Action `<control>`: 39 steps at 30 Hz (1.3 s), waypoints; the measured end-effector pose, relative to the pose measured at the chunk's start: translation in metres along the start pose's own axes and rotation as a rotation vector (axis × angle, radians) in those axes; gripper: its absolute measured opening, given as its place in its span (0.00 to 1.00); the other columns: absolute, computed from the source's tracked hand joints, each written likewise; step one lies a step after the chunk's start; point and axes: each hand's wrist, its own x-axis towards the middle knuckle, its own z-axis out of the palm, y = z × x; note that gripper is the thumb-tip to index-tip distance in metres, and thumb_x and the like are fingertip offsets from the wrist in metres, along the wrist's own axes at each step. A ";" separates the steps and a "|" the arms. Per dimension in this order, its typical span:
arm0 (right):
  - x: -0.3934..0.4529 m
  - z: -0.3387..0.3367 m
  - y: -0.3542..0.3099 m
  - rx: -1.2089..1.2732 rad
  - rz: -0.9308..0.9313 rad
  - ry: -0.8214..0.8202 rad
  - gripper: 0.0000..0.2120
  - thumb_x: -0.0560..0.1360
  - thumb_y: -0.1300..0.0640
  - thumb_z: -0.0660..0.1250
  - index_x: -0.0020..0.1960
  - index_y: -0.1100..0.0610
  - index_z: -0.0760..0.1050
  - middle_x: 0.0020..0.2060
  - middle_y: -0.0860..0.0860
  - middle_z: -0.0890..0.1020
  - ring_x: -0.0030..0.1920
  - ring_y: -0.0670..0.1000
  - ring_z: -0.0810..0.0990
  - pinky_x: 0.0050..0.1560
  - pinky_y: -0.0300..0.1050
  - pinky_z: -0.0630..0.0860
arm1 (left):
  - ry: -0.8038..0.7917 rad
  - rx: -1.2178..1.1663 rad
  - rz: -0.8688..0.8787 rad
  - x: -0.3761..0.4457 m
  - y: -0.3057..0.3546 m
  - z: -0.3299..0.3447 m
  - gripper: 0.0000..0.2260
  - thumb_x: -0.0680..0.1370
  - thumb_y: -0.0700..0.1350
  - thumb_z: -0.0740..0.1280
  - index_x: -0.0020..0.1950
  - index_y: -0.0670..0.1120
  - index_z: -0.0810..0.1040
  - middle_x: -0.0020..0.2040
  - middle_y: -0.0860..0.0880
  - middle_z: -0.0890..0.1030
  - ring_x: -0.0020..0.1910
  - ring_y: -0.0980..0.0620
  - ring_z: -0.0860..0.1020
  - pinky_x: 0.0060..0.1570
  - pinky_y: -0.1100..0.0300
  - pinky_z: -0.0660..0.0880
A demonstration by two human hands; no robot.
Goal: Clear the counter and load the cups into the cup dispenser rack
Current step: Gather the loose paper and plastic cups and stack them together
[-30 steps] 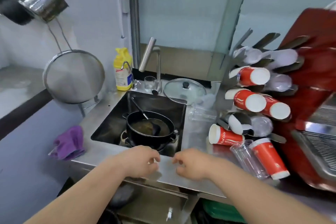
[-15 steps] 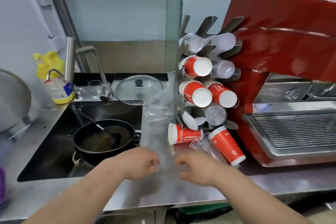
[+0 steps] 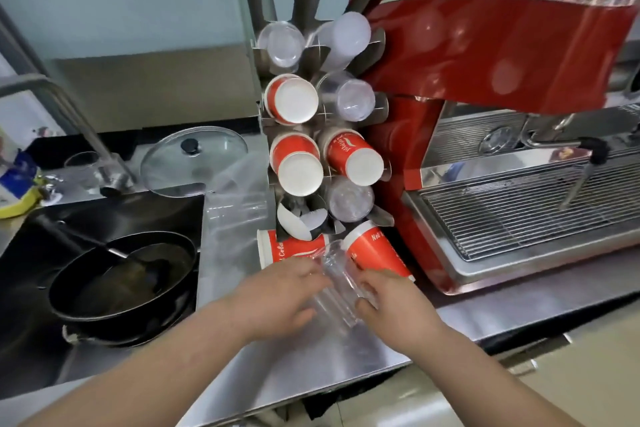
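- Clear cups (image 3: 337, 282), a nested stack, lie on the counter (image 3: 346, 354) at lower centre, long axis running toward the rack (image 3: 320, 121) above.
- Left hand (image 3: 277, 302) and right hand (image 3: 391, 305) flank the stack, fingers curled against its sides; firm grip cannot be told.
- Both hands equally near.

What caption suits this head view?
Both hands grasp clear cups lying below the cup rack.

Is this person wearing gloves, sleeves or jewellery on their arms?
No. The left hand and right hand are bare, with no gloves, rings or watch visible. Both forearms are uncovered as far as the picture shows; no sleeve appears.
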 end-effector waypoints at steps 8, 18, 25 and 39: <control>-0.010 0.036 0.019 0.042 0.134 0.047 0.35 0.66 0.42 0.59 0.73 0.44 0.59 0.64 0.49 0.71 0.62 0.54 0.73 0.58 0.48 0.75 | 0.005 0.198 0.225 0.046 -0.008 0.027 0.32 0.67 0.53 0.69 0.70 0.48 0.67 0.67 0.43 0.75 0.68 0.42 0.73 0.68 0.45 0.70; 0.002 0.058 0.028 0.174 0.271 0.041 0.35 0.69 0.45 0.67 0.72 0.49 0.60 0.62 0.52 0.72 0.56 0.53 0.77 0.53 0.44 0.75 | 0.079 0.295 0.282 0.078 -0.019 0.047 0.24 0.74 0.51 0.70 0.68 0.48 0.73 0.65 0.45 0.77 0.67 0.44 0.74 0.72 0.46 0.64; -0.003 0.058 0.030 0.237 0.259 0.070 0.31 0.68 0.46 0.68 0.69 0.48 0.64 0.59 0.50 0.73 0.54 0.51 0.77 0.51 0.42 0.76 | 0.091 0.283 0.308 0.076 -0.019 0.050 0.28 0.66 0.52 0.74 0.65 0.48 0.74 0.61 0.45 0.78 0.63 0.44 0.76 0.66 0.47 0.71; -0.022 0.025 0.015 0.416 0.116 0.253 0.34 0.63 0.40 0.67 0.68 0.47 0.66 0.59 0.42 0.71 0.62 0.43 0.71 0.62 0.38 0.68 | 0.188 -0.072 0.020 0.047 -0.002 0.042 0.33 0.71 0.62 0.61 0.74 0.52 0.66 0.70 0.50 0.70 0.69 0.50 0.68 0.71 0.55 0.64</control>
